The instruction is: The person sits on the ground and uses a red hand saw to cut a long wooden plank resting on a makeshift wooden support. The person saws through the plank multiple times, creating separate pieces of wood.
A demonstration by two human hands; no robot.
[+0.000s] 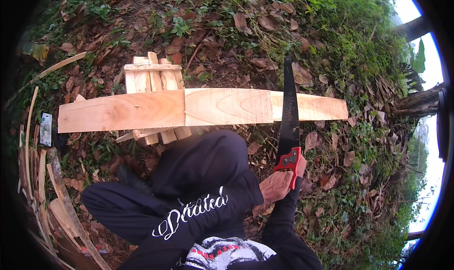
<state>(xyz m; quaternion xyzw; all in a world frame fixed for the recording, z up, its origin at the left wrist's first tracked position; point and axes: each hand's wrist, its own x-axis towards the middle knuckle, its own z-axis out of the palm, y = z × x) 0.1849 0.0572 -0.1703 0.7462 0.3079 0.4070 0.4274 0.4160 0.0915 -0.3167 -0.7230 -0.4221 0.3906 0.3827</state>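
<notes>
The right hand [276,185] grips closed around the red handle of a black handsaw [289,114], whose blade crosses the long pale plank [142,111] resting on stacked wood offcuts [152,74].

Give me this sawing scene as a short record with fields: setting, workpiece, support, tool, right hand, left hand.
setting: outdoor ground with dry leaves and weeds
workpiece: long pale plank lying crosswise
support: stack of short wood pieces under the plank
tool: hand saw, dark blade across the plank, red handle
right hand: right hand gripping the saw handle
left hand: not in view
</notes>
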